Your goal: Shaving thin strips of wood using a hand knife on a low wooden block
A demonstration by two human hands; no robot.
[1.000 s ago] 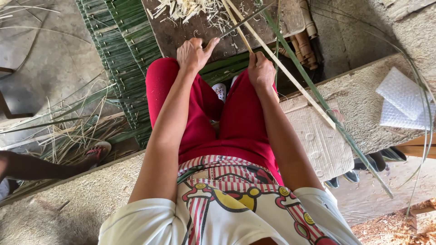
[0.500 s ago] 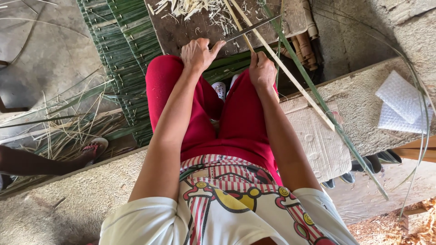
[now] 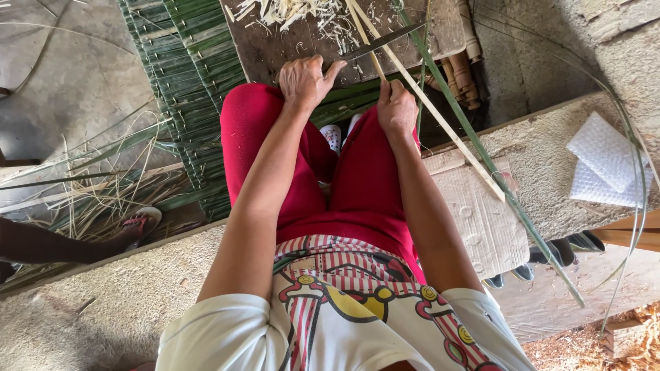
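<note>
bamboo strip pinched in my right hand, left hand steadying the knife; mid-shaving, next i'd pull the strip evenly.

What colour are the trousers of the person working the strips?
Plain bright red trousers, with no pattern, seen best in the head view.

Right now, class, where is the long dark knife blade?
In the head view, the long dark knife blade lies slanted across the dark wooden board, upper centre, between the left hand and right hand.
</note>
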